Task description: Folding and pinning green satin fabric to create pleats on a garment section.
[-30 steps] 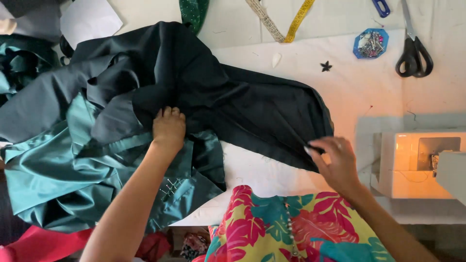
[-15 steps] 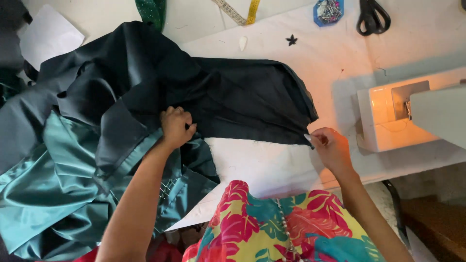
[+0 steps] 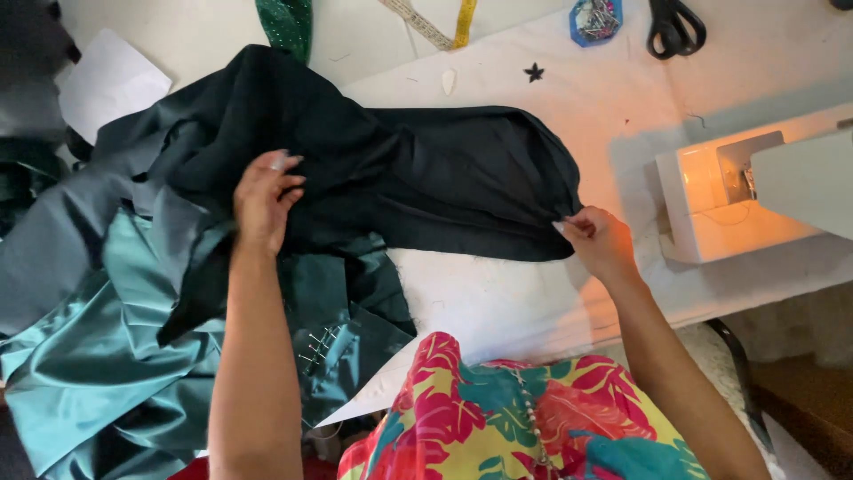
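Satin in shiny teal [image 3: 98,356] lies bunched on the desk [image 3: 480,302] left of the large dark green, near-black piece of woven fabric [image 3: 426,178], with a row of pins [image 3: 320,348] stuck through a dark fold just below that cloth's left half. The dark fabric sprawls across the middle of the desk, loosely rumpled, matte, with soft creases running toward its right end. It looks light and limp, likely to sag and slide wherever it is not held, so edges and corners give the surest hold. The left hand [image 3: 264,200] hovers over the cloth's left part, fingers loosely curled and partly open; whether it actually grips any fabric cannot be told. The right hand [image 3: 597,242] pinches the cloth's lower right corner between thumb and fingertips. Right of the cloth stands a white sewing machine [image 3: 737,200] with its lamp lit. Above its right end lie black-handled scissors [image 3: 677,25] and a blue pin holder [image 3: 595,20].
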